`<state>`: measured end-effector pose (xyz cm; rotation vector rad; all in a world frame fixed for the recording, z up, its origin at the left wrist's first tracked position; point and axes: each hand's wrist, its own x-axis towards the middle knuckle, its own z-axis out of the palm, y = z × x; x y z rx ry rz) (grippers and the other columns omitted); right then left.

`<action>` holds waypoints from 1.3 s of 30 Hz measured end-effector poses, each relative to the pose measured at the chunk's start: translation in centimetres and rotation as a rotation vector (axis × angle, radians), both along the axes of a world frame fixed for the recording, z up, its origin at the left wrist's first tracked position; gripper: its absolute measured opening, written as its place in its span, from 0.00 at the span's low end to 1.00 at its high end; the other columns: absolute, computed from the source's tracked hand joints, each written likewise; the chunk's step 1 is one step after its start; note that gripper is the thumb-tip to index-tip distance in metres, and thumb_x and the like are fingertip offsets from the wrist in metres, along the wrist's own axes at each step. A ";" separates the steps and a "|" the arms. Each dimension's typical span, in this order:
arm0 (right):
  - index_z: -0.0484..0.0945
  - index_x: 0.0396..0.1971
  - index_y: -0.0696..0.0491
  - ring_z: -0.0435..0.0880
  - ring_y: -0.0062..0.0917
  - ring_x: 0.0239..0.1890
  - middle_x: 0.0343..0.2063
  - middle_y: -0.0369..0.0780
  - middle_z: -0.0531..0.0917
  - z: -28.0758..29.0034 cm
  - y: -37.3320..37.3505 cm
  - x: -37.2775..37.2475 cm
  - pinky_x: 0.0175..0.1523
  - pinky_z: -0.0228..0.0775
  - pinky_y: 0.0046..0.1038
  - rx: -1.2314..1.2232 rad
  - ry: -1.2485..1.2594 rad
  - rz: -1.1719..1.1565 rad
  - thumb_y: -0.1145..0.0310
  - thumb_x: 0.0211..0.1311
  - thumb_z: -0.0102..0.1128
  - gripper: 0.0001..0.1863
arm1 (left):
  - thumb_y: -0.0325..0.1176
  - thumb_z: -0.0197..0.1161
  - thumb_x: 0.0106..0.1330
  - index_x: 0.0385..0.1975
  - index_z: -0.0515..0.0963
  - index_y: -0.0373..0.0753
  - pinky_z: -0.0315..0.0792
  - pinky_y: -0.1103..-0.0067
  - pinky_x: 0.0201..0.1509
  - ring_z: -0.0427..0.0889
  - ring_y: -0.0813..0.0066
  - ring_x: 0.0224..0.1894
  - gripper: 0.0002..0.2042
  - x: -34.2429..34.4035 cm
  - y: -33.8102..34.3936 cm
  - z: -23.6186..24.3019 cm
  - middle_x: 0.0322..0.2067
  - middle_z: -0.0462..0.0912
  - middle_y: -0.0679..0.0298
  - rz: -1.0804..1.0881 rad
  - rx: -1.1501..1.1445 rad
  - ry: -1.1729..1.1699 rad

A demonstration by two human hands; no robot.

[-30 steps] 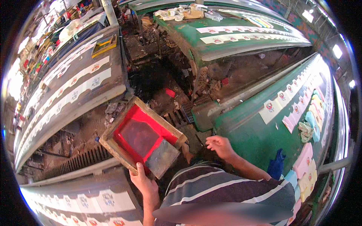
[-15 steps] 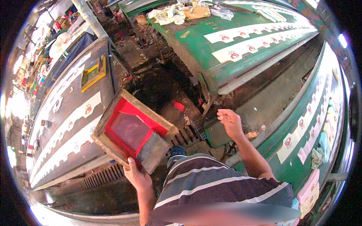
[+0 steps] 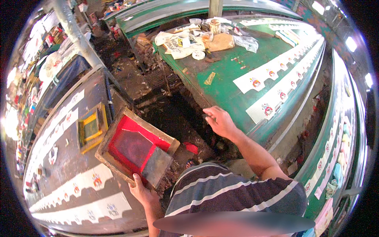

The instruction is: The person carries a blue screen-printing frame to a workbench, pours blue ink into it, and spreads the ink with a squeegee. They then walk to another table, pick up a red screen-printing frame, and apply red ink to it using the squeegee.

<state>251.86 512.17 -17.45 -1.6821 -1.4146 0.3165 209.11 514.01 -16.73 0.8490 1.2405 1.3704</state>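
My left hand (image 3: pixel 143 191) grips the near edge of a wooden screen-printing frame (image 3: pixel 133 148), thumb on top and the other fingers hidden beneath. Red ink coats its inner sides around a dark reddish mesh, and a flat grey piece (image 3: pixel 156 166) lies across its near right part. The frame is tilted and held off the tables, above the gap between them. My right hand (image 3: pixel 221 123) is raised near the corner of the green table, its fingers curled together. Something small and dark shows at the fingertips, too small to name.
Left, a dark table (image 3: pixel 63 166) bears printed white strips (image 3: pixel 94 179) and a smaller yellow-edged frame (image 3: pixel 92 128). Ahead, a green table (image 3: pixel 221 75) carries printed strips, cloths, a tin (image 3: pixel 215 27) and plastic bags. Another strip-covered table (image 3: pixel 316 158) runs along the right. Debris litters the floor.
My view has moved toward the green table's corner and the yellow-edged frame. The right hand has gone leftward and its fingers are more curled. My left hand still holds the screen-printing frame.
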 end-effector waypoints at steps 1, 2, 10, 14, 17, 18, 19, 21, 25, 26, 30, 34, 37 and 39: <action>0.85 0.60 0.56 0.91 0.47 0.52 0.52 0.50 0.88 -0.3 1.5 0.7 0.58 0.85 0.42 -0.025 -0.069 -0.045 0.73 0.71 0.71 0.19 | 0.47 0.73 0.80 0.66 0.76 0.31 0.78 0.68 0.64 0.85 0.67 0.56 0.28 0.2 2.0 0.1 0.57 0.85 0.59 -0.032 0.008 0.046; 0.84 0.61 0.56 0.91 0.47 0.53 0.52 0.50 0.88 -0.6 3.3 1.8 0.59 0.85 0.43 -0.040 -0.134 -0.080 0.74 0.70 0.71 0.21 | 0.48 0.73 0.80 0.66 0.76 0.31 0.77 0.68 0.64 0.84 0.67 0.56 0.28 0.7 3.8 0.2 0.56 0.85 0.58 -0.027 -0.016 0.007; 0.83 0.63 0.57 0.85 0.55 0.62 0.59 0.56 0.87 -3.3 20.9 17.9 0.69 0.78 0.51 -0.170 -0.351 -0.373 0.63 0.70 0.72 0.25 | 0.54 0.69 0.82 0.62 0.76 0.29 0.74 0.67 0.64 0.80 0.68 0.53 0.29 6.2 16.4 0.2 0.53 0.82 0.58 0.075 -0.075 0.091; 0.87 0.61 0.53 0.92 0.48 0.54 0.52 0.50 0.93 -5.1 31.1 30.3 0.61 0.83 0.46 -0.033 -0.283 -0.622 0.64 0.76 0.66 0.18 | 0.59 0.64 0.83 0.66 0.74 0.25 0.73 0.62 0.68 0.79 0.59 0.57 0.35 9.6 23.0 -0.8 0.58 0.80 0.50 0.165 0.003 0.263; 0.92 0.54 0.50 0.94 0.50 0.49 0.48 0.49 0.94 -5.9 36.9 39.7 0.58 0.85 0.48 -0.062 -0.189 -0.854 0.60 0.74 0.65 0.16 | 0.58 0.63 0.84 0.70 0.71 0.23 0.72 0.59 0.70 0.79 0.52 0.60 0.37 10.8 29.6 -0.5 0.60 0.80 0.44 0.106 0.058 0.566; 0.93 0.52 0.48 0.94 0.51 0.48 0.47 0.48 0.94 -6.6 38.1 42.1 0.58 0.85 0.50 -0.098 -0.126 -0.932 0.58 0.73 0.66 0.16 | 0.58 0.63 0.84 0.71 0.71 0.23 0.72 0.58 0.71 0.79 0.50 0.60 0.38 10.8 31.2 -0.5 0.61 0.79 0.41 0.075 0.081 0.795; 0.94 0.51 0.48 0.94 0.50 0.49 0.47 0.48 0.95 -7.2 39.2 44.3 0.58 0.85 0.50 -0.040 -0.118 -0.961 0.56 0.72 0.67 0.16 | 0.57 0.62 0.84 0.73 0.70 0.23 0.72 0.57 0.72 0.79 0.48 0.61 0.38 10.9 32.7 -0.6 0.61 0.79 0.39 0.056 0.200 0.871; 0.95 0.48 0.48 0.94 0.47 0.50 0.49 0.47 0.95 -7.8 41.6 48.0 0.58 0.85 0.49 0.046 -0.062 -1.057 0.54 0.71 0.69 0.17 | 0.55 0.60 0.85 0.76 0.69 0.26 0.71 0.56 0.73 0.78 0.46 0.63 0.36 11.2 35.7 -0.7 0.62 0.78 0.35 0.041 0.366 1.063; 0.95 0.52 0.47 0.94 0.45 0.55 0.49 0.47 0.95 -8.1 45.0 51.7 0.63 0.83 0.46 -0.198 0.072 -1.045 0.50 0.67 0.73 0.21 | 0.48 0.58 0.88 0.77 0.69 0.29 0.70 0.56 0.76 0.79 0.45 0.64 0.31 13.2 40.7 -0.5 0.63 0.76 0.32 0.042 0.308 1.055; 0.94 0.53 0.47 0.94 0.45 0.56 0.49 0.47 0.95 -8.1 45.9 51.9 0.64 0.83 0.45 -0.251 0.065 -1.045 0.49 0.66 0.74 0.23 | 0.49 0.58 0.88 0.75 0.69 0.27 0.70 0.56 0.76 0.79 0.47 0.64 0.31 13.9 41.9 -0.3 0.63 0.76 0.32 0.075 0.157 0.900; 0.93 0.56 0.47 0.93 0.45 0.58 0.51 0.49 0.95 -7.2 47.5 50.8 0.65 0.82 0.45 -0.416 -0.104 -0.992 0.43 0.60 0.78 0.29 | 0.56 0.61 0.86 0.67 0.73 0.22 0.71 0.58 0.75 0.80 0.52 0.63 0.34 16.5 45.8 0.8 0.62 0.79 0.39 0.059 -0.038 0.888; 0.93 0.50 0.50 0.94 0.46 0.55 0.49 0.49 0.95 -5.1 48.3 49.4 0.61 0.84 0.47 -0.552 -0.091 -0.891 0.42 0.55 0.80 0.31 | 0.60 0.67 0.81 0.64 0.75 0.25 0.76 0.60 0.71 0.81 0.58 0.62 0.36 18.2 49.6 1.1 0.63 0.80 0.46 0.088 -0.199 0.445; 0.93 0.48 0.51 0.94 0.45 0.53 0.48 0.49 0.95 -4.1 49.6 48.9 0.58 0.84 0.48 -0.610 -0.061 -0.878 0.44 0.53 0.82 0.30 | 0.61 0.69 0.79 0.66 0.74 0.27 0.77 0.60 0.69 0.81 0.59 0.61 0.38 18.1 51.8 -0.2 0.62 0.80 0.47 0.091 -0.166 0.360; 0.94 0.46 0.51 0.95 0.46 0.51 0.45 0.49 0.95 -4.0 50.3 48.4 0.57 0.85 0.47 -0.588 -0.066 -0.855 0.46 0.52 0.84 0.28 | 0.61 0.69 0.79 0.70 0.72 0.27 0.77 0.60 0.69 0.82 0.56 0.60 0.39 17.1 52.6 -1.5 0.61 0.80 0.45 0.075 -0.123 0.366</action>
